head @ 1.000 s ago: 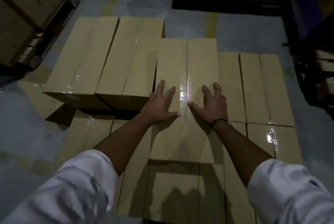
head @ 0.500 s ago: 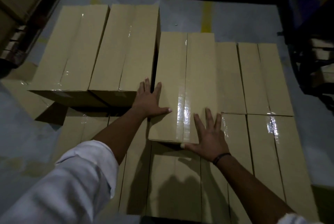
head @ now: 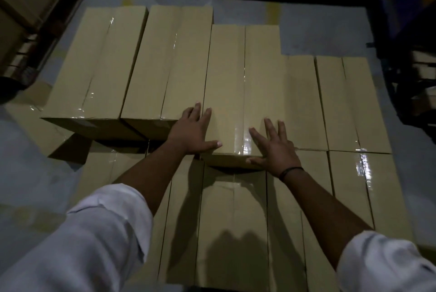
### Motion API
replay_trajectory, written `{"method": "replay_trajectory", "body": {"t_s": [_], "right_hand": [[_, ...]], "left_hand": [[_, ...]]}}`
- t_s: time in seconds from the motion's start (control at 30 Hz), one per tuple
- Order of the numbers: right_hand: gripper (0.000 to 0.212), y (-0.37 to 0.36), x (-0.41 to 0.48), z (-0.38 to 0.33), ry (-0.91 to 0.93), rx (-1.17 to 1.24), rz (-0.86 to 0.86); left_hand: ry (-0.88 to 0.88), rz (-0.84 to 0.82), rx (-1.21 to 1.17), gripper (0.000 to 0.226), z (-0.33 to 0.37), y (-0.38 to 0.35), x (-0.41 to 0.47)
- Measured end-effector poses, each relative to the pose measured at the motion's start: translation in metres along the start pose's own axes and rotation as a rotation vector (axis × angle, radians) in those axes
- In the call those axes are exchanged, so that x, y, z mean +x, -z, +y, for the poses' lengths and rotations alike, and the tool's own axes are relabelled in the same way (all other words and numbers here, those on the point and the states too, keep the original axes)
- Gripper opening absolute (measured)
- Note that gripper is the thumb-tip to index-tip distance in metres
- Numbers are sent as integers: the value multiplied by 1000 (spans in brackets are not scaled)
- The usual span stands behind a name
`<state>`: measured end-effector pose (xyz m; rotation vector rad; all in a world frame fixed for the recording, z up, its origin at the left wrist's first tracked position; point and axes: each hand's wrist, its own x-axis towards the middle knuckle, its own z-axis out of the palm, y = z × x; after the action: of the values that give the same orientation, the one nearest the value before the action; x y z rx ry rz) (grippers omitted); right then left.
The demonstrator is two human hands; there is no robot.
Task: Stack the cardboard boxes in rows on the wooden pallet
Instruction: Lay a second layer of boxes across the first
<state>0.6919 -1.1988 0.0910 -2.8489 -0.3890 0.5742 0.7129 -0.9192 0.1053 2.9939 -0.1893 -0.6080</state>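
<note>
Head view: looking down on a stack of long cardboard boxes, with both forearms reaching forward.
Landmark: the middle box (head: 243,79), third in the upper layer, lying under both hands.
Left hand (head: 192,132): flat on the middle box's near left corner. The fingers are straight and gripping nothing, and the thumb lies along the near edge.
Right hand (head: 274,147): flat on the near right corner with fingers spread and straight. The thumb drops over the near end face, pressing rather than grasping.
Neighbour boxes (head: 169,60): two lie side by side on the middle box's left, in the same layer. The closer one looks to be touching it or just beside it.
Lower layer (head: 232,221): boxes run under the middle box, on toward the person and out to its right.
Pallet: hidden beneath the boxes, so it cannot be seen.
Long axis: the middle box runs straight away from the person, parallel to its neighbours.
Key relation: both hands sit at the near end, so the whole length of the box lies ahead of the fingers. That near end sticks out toward the person past the neighbours' near ends.
Likely next move: probably a push away along the long axis until the ends line up. Neither hand is clearly nearer.
Risk: uneven pressure could swing the far end out of the row.
</note>
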Motion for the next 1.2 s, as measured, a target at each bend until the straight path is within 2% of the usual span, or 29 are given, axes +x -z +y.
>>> {"method": "replay_trajectory", "body": {"t_s": [0.17,0.33,0.4,0.53,0.67,0.8,0.87,1.03,1.2], "right_hand": [[99,14,33,3,-8,24,-13],[98,23,60,7,4,37,-3],[98,25,68,8,9,50,-7],[98,27,82,11,23,73,-3],[98,26,91,16,30,66,6],[97,22,95,20,40,64,30],[95,21,96,21,45,48,50],[95,17,96,22,45,35,41],[94,17,96,22,71,8,44]], "left_hand": [[-11,40,52,126,-3,1,1],[-45,118,94,117,-10,8,9],[-50,168,95,105,-13,10,20],[-80,315,77,62,-16,11,50],[-70,319,10,57,-21,-1,76],[-75,479,-36,45,-25,-9,83],[-65,507,-23,47,-26,-7,87],[-43,437,-2,65,-26,-6,95],[-111,290,-40,74,-32,-10,104]]}}
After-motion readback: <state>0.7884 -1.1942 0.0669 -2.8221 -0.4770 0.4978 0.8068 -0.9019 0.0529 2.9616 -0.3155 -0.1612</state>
